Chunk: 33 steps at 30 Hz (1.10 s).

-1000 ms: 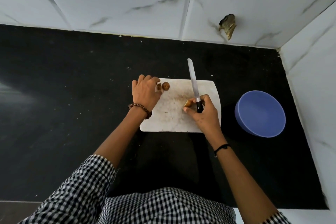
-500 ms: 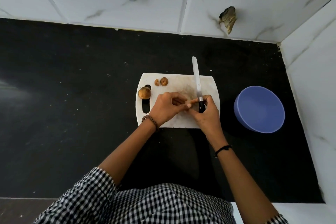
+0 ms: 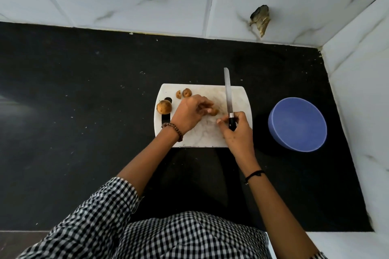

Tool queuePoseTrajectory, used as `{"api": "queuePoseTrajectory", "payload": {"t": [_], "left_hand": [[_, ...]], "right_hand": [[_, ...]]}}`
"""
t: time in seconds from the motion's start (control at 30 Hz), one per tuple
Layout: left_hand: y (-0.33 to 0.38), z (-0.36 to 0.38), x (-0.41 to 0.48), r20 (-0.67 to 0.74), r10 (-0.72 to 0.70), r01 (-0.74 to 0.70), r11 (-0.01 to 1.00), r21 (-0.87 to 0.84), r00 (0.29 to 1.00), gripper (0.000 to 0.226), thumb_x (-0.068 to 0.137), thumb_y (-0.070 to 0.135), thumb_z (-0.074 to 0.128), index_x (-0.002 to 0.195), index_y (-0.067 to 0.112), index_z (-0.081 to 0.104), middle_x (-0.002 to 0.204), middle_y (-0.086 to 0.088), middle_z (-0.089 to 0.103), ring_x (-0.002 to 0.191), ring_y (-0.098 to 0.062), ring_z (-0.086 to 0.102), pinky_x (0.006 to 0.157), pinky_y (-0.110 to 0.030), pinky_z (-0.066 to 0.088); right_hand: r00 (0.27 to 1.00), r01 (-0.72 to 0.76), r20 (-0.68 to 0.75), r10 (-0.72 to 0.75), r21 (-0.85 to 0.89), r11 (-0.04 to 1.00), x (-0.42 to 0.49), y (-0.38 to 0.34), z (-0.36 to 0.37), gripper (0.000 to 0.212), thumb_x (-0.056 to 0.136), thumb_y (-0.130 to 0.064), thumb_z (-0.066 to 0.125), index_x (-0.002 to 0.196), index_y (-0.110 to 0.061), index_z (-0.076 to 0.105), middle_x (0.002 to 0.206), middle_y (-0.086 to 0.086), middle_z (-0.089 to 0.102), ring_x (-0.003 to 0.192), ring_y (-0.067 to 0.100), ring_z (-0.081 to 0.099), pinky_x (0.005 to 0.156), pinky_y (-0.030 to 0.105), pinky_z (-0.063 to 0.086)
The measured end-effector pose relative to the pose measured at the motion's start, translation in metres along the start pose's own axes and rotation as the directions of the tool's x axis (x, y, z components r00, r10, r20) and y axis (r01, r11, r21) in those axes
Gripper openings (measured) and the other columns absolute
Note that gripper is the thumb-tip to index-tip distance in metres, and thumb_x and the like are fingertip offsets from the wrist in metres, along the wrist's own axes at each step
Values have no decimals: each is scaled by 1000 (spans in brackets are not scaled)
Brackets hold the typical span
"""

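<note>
A knife (image 3: 227, 94) is gripped by the right hand (image 3: 237, 132), with the fingers curled round its black handle. The blade is pointed away from the person, and its tip is carried past the far edge of the board. Just left of the blade, a small brown piece (image 3: 214, 112) is pinched at the curled fingertips of the left hand (image 3: 188, 114), low over the middle of the white cutting board (image 3: 202, 139). Whether the piece touches the board cannot be told. Two smaller brown bits (image 3: 186, 92) are laid near the board's far edge, just beyond the left hand. A whole round brown food item (image 3: 164, 107) is set at the board's left edge, beside the handle slot. The board is carried by the black counter (image 3: 84, 111). A blue bowl (image 3: 297, 124) is stood on the counter to the right, apart from the board.
</note>
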<state>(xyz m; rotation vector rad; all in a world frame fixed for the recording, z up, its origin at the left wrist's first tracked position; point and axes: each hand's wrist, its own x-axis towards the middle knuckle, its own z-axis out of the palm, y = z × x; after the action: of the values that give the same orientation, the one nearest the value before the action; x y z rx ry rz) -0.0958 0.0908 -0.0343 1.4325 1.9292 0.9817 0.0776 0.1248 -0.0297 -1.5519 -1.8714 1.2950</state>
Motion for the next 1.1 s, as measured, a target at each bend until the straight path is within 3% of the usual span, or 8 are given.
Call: {"api": "queuePoseTrajectory", "payload": {"t": [0.17,0.33,0.47,0.67,0.83,0.9,1.03,1.1], "left_hand": [[-6,2,-5,-6,41,-41,999,-28,999,26,79,11,76,104,7,71,100,-1,66,82,-4,63,81,-9,50],[-6,11,-5,-82,19,-21,999,-30,996,21,78,13,77,98,10,72,97,-1,66,80,-5,64,79,-11,51],[-2,17,-9,-134,-20,11,997,-72,991,17,78,12,77,93,11,73,92,0,65,76,-2,62,74,-7,48],[-3,19,-10,-128,-4,-5,998,-70,992,24,78,12,77,102,12,71,96,1,64,79,-3,62,77,-6,48],[-3,19,-9,-136,-2,-7,998,-68,991,20,79,12,77,98,13,73,94,2,65,77,1,61,76,-4,46],[-2,19,-10,-162,-14,-1,996,-94,987,19,77,12,78,96,13,74,92,2,66,76,3,60,75,-5,46],[-2,22,-12,-190,-27,4,993,-117,981,19,75,11,79,93,13,74,91,2,67,76,-1,63,77,-10,50],[-2,22,-12,-200,-42,15,991,-133,979,19,74,10,80,92,12,75,90,1,68,77,-1,63,77,-11,51]], "right_hand": [[1000,5,-8,-5,-27,1000,-16,-4,0,35,97,-55,53,113,-24,56,94,-11,62,89,5,61,75,22,52],[993,116,-1,-117,-151,982,-32,1,4,29,105,-41,42,120,-19,53,87,-11,59,79,3,59,66,16,44],[989,149,15,-149,-197,969,-37,1,4,30,106,-38,42,129,-21,52,96,-10,60,86,1,59,70,9,43],[985,170,9,-173,-227,959,-34,1,2,27,106,-37,42,125,-20,52,96,-9,60,88,6,60,76,23,52],[983,184,18,-184,-209,961,-37,1,2,26,106,-35,42,125,-19,52,89,-10,58,80,6,58,66,16,43],[981,191,25,-190,-199,961,-39,-1,3,31,106,-35,42,133,-21,50,97,-8,62,86,5,60,69,13,43],[977,211,44,-206,-219,953,-40,-5,6,45,107,-32,41,150,-21,38,128,0,62,111,8,59,90,12,45],[975,220,44,-216,-256,941,-39,-5,6,48,107,-31,41,153,-20,34,133,1,59,108,0,52,85,3,41]]}}
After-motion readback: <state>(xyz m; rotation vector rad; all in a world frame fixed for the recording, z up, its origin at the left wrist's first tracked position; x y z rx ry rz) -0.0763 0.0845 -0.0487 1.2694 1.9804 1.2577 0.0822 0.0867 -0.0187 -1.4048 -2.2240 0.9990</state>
